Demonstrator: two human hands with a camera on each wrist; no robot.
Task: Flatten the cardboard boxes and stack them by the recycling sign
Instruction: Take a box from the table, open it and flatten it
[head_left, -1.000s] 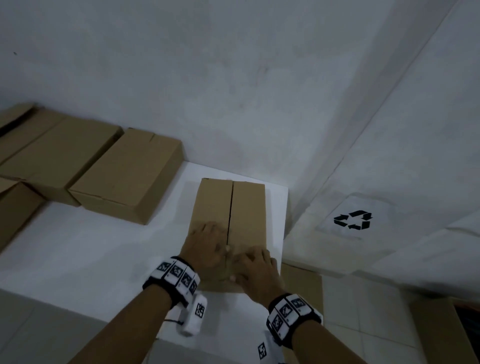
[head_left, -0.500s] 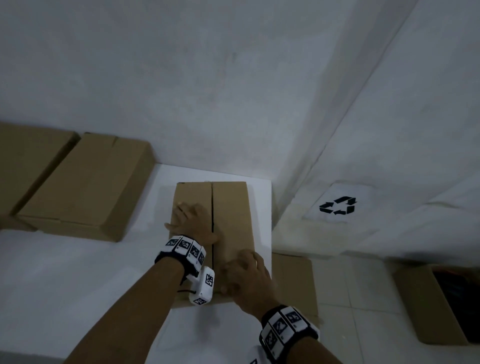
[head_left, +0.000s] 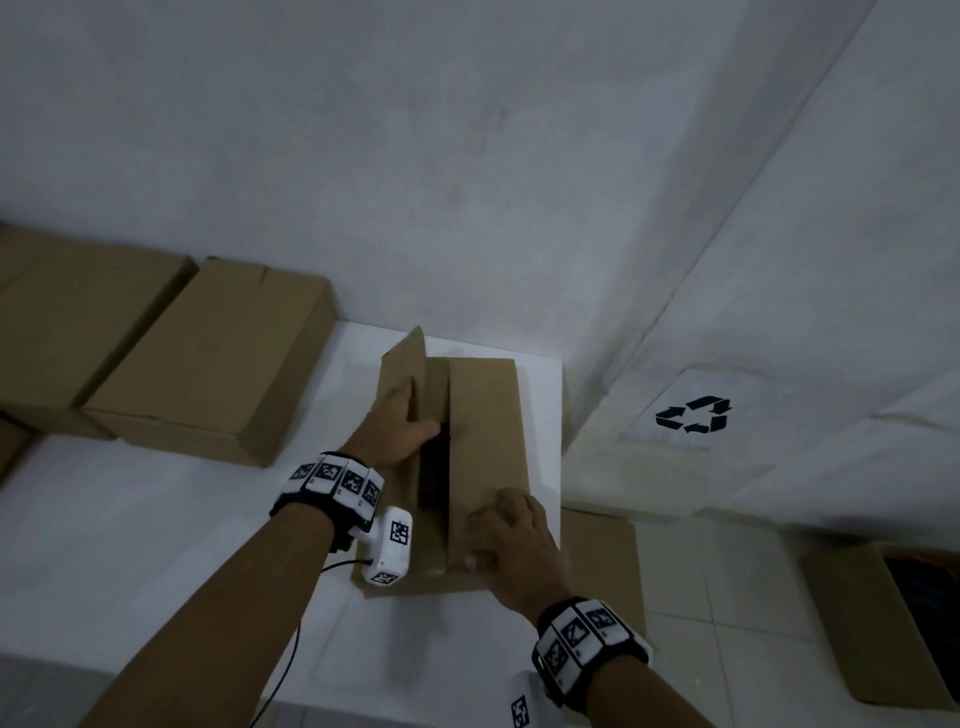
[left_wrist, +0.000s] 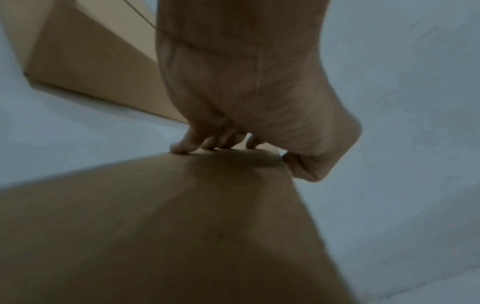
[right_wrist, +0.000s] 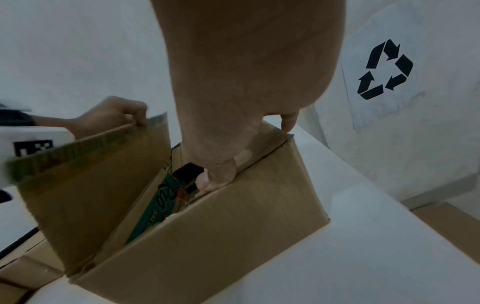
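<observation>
A brown cardboard box (head_left: 485, 447) stands at the right end of the white table (head_left: 130, 545). My left hand (head_left: 400, 423) grips its left top flap (head_left: 402, 374) by the free edge, and the flap stands raised. A dark gap shows between the two flaps. My right hand (head_left: 511, 540) lies over the right flap (right_wrist: 267, 144) at the near corner, thumb hooked at its inner edge. Green printing (right_wrist: 155, 211) shows inside the box. The black recycling sign (head_left: 693, 414) is on the wall to the right, with a flattened cardboard piece (head_left: 605, 561) on the floor below.
Two more closed boxes (head_left: 208, 374) (head_left: 78, 312) sit on the table to the left, against the wall. An open cardboard box (head_left: 883, 629) stands on the tiled floor at the far right. The table's right edge drops off just beside the held box.
My left hand has taken the left flap and lifted it, opening a gap down the box's middle. My right hand stays at the near right corner.
</observation>
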